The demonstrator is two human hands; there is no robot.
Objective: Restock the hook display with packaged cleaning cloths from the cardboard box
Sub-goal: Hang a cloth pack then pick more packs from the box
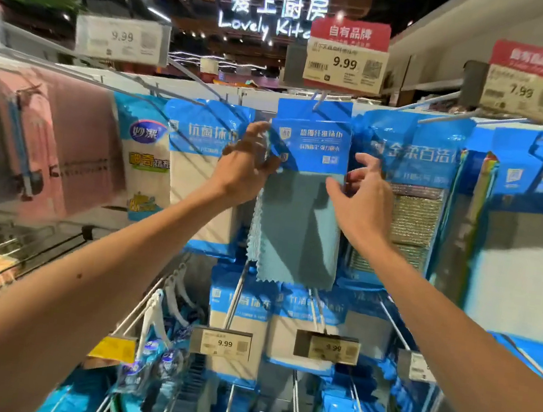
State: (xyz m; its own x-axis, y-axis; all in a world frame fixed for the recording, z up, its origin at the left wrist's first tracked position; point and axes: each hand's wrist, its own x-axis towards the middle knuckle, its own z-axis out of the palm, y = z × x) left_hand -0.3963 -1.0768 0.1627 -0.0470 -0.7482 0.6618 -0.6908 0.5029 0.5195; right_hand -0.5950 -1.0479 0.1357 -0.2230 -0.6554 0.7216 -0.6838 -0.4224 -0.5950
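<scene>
The teal cloth pack (299, 216) hung on its hook (320, 100) under the 9.99 tag (345, 65), where we pinched its right edge with our right hand (360, 200), likely to square it, our left hand (245, 168) at the other edge, its grip too blurred to tell.

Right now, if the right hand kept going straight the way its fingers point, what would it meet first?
The right hand points up-left at the hanging teal cloth pack. Its thumb seems to lie on the pack's front, so that pack likely comes first, but depth is unclear.
</scene>
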